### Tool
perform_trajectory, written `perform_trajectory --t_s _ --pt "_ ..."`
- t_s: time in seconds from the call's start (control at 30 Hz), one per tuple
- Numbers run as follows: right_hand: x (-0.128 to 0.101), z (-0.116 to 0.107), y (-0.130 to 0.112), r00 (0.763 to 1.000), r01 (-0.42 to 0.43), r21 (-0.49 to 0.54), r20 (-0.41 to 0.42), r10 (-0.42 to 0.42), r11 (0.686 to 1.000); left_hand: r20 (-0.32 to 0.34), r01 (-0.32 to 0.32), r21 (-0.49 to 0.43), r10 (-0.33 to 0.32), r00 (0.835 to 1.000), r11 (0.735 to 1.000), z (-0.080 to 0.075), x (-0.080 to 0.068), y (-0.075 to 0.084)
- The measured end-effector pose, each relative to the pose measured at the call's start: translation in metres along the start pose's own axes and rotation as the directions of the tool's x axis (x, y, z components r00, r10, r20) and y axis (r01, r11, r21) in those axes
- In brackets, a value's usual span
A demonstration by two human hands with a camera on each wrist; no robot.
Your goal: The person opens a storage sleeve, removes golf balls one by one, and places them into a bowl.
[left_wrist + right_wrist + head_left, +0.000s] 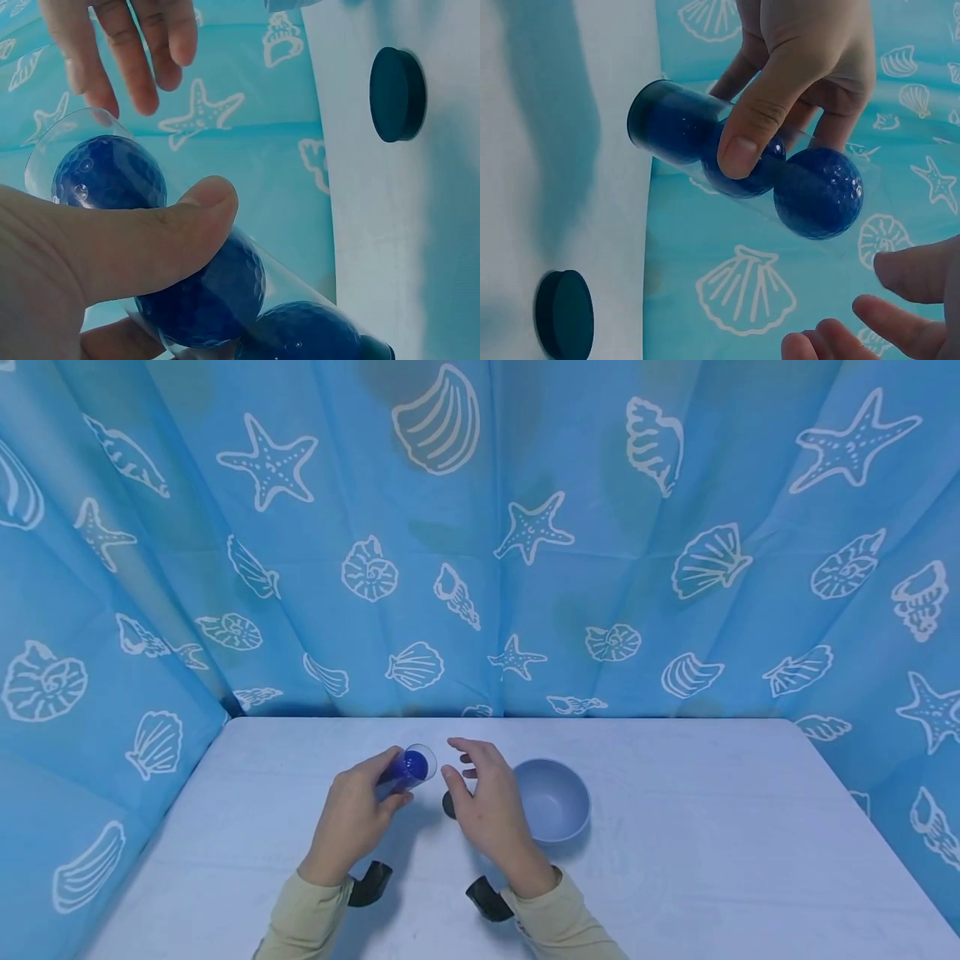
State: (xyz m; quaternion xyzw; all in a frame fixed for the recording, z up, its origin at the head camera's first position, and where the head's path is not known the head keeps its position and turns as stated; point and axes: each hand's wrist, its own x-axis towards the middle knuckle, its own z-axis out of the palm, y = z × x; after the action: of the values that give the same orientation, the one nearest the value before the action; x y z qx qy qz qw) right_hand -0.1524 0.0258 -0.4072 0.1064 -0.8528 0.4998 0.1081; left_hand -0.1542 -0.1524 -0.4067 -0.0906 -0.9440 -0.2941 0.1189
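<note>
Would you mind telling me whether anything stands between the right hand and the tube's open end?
Nothing visible does: only a gap separates the right hand from the open end of the tube. The cap lies on the table below, outside that gap.

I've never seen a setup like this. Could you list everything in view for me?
Clear plastic cylindrical tube: one, transparent with a dark end, tilted in the left hand
Dimpled round balls: three visible, dark blue, inside the tube
Round flat disc: one, black, on the table, left of the bowl
Smooth round bowl: one, pale blue, beside the right hand
Flat table: one, whitish, under everything
Shell-and-starfish-patterned curtain: count unclear, blue and white, behind and beside the table
Curved wrist pieces: two, black, at the wrists
Sleeves: two, beige, on the forearms
Hands: two, bare, above the table
</note>
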Motion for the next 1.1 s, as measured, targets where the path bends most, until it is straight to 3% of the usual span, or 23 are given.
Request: perform_trajectory --t_s 0.5,0.8,1.1 --pt "-0.0007 -0.0010 -0.0054 1.000 -0.006 0.056 -0.005 0.006 0.998 -0.030 -0.018 0.012 0.019 0.999 1.000 -0.0011 -0.0017 0.0016" --pt "-0.0040 0.0006 -0.0064 0.999 -0.009 0.085 0.036 0.006 0.996 -0.049 -0.019 0.047 0.021 0.999 0.999 -0.0008 -0.0030 0.0039" --pt "-0.0050 0.0044 -0.0060 0.997 -0.035 0.129 0.078 0.025 0.991 -0.096 -0.058 0.090 0.066 0.993 0.994 -0.0001 -0.0038 0.0039"
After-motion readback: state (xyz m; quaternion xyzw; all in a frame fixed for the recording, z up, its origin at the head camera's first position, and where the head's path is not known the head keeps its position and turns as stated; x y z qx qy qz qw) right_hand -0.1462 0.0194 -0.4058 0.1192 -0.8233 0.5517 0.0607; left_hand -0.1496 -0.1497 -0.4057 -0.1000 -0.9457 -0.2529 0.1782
